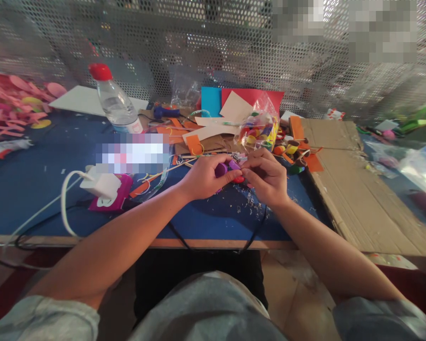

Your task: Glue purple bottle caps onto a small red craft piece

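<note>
My left hand [206, 176] is closed, with thumb and fingers pinching a small purple rolled piece [221, 169] that looks like a short tube. My right hand [269, 179] meets it from the other side, its thumb and fingertips pressed together by the end of the purple piece. Whatever lies between those fingertips is too small to make out. A bit of red [238, 179] shows just below the fingers. White shreds [248, 208] are scattered on the blue tabletop [213, 222] under my hands.
A red-capped bottle [117, 106] and a white charger in a magenta power strip [122, 192] stand left. Behind are coloured sheets [211, 100], a plastic bag of coloured pieces [257, 130] and paper scraps. Cardboard [362, 199] lies right; pink pieces [17, 99] far left. A black cable crosses the front edge.
</note>
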Demonstrator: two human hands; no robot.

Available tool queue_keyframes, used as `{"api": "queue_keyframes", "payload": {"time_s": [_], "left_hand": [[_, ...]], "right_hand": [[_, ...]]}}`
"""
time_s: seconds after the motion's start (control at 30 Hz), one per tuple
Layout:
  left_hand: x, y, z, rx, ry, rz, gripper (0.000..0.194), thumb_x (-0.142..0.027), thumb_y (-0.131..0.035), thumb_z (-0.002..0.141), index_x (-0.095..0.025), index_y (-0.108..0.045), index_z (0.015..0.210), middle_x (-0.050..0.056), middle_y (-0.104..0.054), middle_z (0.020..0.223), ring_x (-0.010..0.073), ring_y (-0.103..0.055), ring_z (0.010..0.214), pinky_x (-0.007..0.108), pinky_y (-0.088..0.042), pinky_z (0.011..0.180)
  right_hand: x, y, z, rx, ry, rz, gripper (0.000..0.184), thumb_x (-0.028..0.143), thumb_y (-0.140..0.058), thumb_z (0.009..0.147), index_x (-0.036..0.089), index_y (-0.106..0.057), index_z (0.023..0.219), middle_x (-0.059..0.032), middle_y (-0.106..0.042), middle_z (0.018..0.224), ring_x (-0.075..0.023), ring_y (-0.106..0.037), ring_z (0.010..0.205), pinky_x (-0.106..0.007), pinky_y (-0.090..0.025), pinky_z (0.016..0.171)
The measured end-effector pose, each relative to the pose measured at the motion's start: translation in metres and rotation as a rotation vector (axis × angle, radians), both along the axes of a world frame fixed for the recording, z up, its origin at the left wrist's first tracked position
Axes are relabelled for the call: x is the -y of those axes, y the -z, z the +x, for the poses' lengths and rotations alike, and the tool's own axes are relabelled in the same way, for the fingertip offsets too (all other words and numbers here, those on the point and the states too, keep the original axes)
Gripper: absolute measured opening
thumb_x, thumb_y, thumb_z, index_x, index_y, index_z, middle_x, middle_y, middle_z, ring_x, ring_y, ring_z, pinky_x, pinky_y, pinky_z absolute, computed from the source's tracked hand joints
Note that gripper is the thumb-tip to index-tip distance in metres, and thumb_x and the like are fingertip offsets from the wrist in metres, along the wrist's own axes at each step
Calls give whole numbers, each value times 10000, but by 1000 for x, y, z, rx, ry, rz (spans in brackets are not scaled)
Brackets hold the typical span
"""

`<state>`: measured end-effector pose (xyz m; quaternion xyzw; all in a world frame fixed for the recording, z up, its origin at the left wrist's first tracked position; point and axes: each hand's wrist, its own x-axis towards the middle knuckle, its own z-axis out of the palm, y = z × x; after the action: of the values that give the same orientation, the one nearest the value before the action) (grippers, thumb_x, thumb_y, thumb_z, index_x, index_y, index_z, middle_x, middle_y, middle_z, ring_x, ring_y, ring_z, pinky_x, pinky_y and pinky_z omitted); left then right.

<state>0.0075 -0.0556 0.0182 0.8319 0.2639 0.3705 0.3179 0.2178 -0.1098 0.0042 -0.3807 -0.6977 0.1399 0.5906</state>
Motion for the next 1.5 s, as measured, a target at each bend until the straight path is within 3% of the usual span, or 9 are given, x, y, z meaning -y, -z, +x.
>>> {"api": "queue_keyframes", "payload": {"time_s": [0.17,0.37,0.63,0.8,0.9,1.07,1.27,1.4,1.5], "left_hand": [[0,0,0,-27,22,-19,560,-708,-674,992,-162,-769,1071,41,-748,832,134,-591,685,271,-437,650],[0,-2,0,-56,35,-7,558,-709,-649,1004,-162,-750,1044,28,-718,812,134,-569,696,279,-434,671],[1,-3,-1,-60,74,-68,560,-723,-658,988,-169,-736,991,1,-645,729,125,-515,654,269,-412,634],[1,-1,0,-30,76,-133,566,-737,-714,944,-172,-746,971,-6,-640,703,120,-509,632,260,-398,606],[1,-1,1,-3,82,-187,579,-746,-725,933,-169,-753,959,-12,-624,682,116,-502,623,255,-392,596],[-1,0,1,29,86,-189,584,-753,-740,918,-169,-757,930,-10,-640,682,113,-507,616,249,-384,586],[-1,0,2,13,83,-186,569,-743,-724,933,-175,-752,923,-1,-665,685,120,-533,621,244,-398,584],[0,-3,1,-21,95,-165,542,-714,-707,958,-174,-740,918,-9,-647,673,116,-516,613,253,-384,590],[0,-4,1,-35,116,-172,517,-691,-685,976,-179,-722,917,-9,-636,676,121,-515,623,260,-380,591]], "right_hand": [[-1,5,-1,-114,-128,-167,74,273,-758,967,237,-777,905,-20,-691,813,-173,-640,753,-339,-504,672],[0,6,-3,-177,-142,-273,138,327,-757,951,212,-743,876,30,-604,652,-116,-523,536,-282,-394,514],[0,3,-4,-181,-214,-368,337,492,-725,1005,214,-683,820,43,-548,597,-102,-451,486,-271,-344,480],[-2,7,-1,-311,-286,-442,337,530,-748,984,212,-729,874,29,-607,628,-112,-511,458,-276,-376,448],[-2,8,1,-340,-325,-445,293,504,-797,950,213,-758,959,28,-636,649,-117,-543,463,-272,-386,450],[0,5,-1,-310,-292,-392,283,462,-872,894,218,-731,921,22,-658,687,-100,-531,477,-259,-391,450],[2,2,-3,-213,-209,-329,296,485,-805,943,219,-698,866,20,-644,672,-95,-503,486,-264,-375,463],[3,0,-2,-128,-160,-271,238,408,-750,969,218,-686,840,27,-608,649,-104,-494,512,-276,-360,485],[2,1,-2,-129,-185,-294,230,388,-716,985,218,-665,839,33,-588,646,-105,-489,505,-278,-354,488]]}}
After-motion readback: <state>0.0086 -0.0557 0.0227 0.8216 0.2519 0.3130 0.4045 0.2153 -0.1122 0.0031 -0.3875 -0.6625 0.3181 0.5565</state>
